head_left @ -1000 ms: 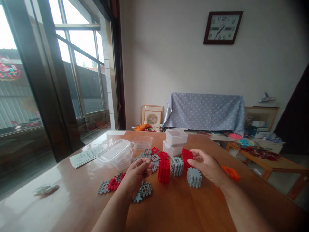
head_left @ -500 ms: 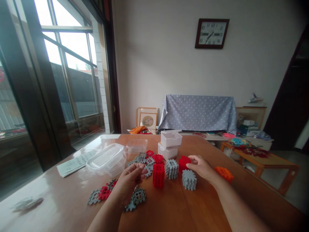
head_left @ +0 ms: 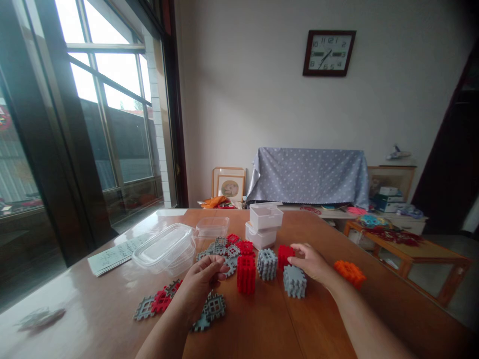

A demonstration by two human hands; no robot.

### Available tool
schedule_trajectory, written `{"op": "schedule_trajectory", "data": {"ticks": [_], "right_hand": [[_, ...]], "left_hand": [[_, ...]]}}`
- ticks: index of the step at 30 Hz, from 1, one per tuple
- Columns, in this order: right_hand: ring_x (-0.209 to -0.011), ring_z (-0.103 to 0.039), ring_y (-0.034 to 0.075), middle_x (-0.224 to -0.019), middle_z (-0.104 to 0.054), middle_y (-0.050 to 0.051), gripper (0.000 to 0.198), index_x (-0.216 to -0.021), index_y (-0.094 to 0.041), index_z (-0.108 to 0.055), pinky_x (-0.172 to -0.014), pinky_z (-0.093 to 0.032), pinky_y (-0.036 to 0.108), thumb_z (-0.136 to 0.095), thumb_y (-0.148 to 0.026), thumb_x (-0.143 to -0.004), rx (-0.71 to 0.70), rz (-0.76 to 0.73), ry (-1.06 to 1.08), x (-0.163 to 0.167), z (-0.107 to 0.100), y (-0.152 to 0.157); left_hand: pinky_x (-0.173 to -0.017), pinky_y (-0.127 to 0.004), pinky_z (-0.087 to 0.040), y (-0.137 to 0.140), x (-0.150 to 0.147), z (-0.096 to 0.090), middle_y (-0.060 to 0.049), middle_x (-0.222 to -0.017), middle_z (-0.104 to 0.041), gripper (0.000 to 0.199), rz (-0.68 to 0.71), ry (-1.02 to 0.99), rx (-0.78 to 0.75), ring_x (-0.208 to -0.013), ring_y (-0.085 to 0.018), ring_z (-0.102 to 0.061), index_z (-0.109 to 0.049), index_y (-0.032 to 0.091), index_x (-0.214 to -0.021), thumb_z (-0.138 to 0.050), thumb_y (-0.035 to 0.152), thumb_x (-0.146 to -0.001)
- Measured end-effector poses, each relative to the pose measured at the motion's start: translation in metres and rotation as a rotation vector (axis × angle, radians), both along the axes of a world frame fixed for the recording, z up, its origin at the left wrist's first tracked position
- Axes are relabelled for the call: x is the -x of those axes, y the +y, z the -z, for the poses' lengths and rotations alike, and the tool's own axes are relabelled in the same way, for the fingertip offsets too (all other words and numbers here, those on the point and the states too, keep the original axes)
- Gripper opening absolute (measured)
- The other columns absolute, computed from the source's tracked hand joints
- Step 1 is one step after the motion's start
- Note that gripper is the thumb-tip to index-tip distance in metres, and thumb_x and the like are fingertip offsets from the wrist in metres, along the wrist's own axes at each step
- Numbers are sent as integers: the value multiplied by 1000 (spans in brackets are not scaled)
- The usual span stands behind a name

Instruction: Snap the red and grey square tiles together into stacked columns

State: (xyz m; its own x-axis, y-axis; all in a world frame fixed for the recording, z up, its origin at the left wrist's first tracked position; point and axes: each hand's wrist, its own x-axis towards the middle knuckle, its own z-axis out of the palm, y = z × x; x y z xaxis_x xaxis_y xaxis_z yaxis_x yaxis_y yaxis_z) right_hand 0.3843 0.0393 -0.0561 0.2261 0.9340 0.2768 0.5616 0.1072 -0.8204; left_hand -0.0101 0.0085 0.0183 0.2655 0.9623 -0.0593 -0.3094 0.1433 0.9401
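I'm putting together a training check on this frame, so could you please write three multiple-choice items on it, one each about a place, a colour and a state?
1. Where is the orange cube?
A. beyond the right hand, alone
B. inside the clear container
C. atop the white boxes

2. What colour is the cube at the right hand's fingertips?
A. grey
B. red
C. orange

3. How do the two white boxes stand?
A. side by side
B. stacked
C. tipped over

Answers: 1 A, it sits apart on the table; 2 B, fingers meet red plastic; 3 B, one rests on the other.
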Motion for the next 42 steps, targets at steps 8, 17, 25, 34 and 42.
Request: {"op": "schedule_trajectory", "data": {"ticks": [8, 17, 25, 34, 42], "right_hand": [[-123, -64, 31, -137, -62, 16, 61, -133, -16, -65, -100, -54, 40, -75, -39, -77, -6, -5, 45, 2, 2, -5], [-118, -66, 29, -129, -69, 16, 60, -132, -17, -65, -98, -55, 41, -76, -37, -76, -11, 0, 78, 1, 4, -5], [-111, -68, 31, -122, -71, 16, 62, -132, -16, -65, -93, -55, 42, -75, -44, -76, -41, 52, 61, 4, -9, -13], [-74, -60, 19, -78, -65, 1, 30, -89, -23, -66, -66, -47, 28, -54, -50, -95, -73, -134, -34, 73, -72, -67], [-66, -53, 13, -67, -58, -4, 27, -71, -21, -52, -59, -35, 25, -55, -33, -95, 76, -507, -227, 186, -75, -118]], "left_hand": [[-61, -22, -38, 1, 0, 1, -6, -88, -71, 42, -17, 11, -8, -68, -11, -59, -63, 17, -94, -85, 47, -75], [-62, -22, -38, 3, 0, 4, -5, -88, -70, 39, -18, 38, -28, -69, -12, -58, -63, 18, -94, -82, 49, -79], [-63, -23, -38, 1, 2, 0, -3, -86, -70, 37, -41, 42, -36, -69, -12, -59, -62, 19, -94, -81, 47, -79], [-65, -24, -39, 17, 13, 10, -3, -80, -70, 33, -220, 219, -155, -67, -14, -58, -63, 18, -90, -77, 44, -77], [-65, -27, -36, 33, 24, 30, 0, -70, -63, 13, -389, 600, -384, -67, -17, -53, -68, 20, -84, -69, 24, -72]]}}
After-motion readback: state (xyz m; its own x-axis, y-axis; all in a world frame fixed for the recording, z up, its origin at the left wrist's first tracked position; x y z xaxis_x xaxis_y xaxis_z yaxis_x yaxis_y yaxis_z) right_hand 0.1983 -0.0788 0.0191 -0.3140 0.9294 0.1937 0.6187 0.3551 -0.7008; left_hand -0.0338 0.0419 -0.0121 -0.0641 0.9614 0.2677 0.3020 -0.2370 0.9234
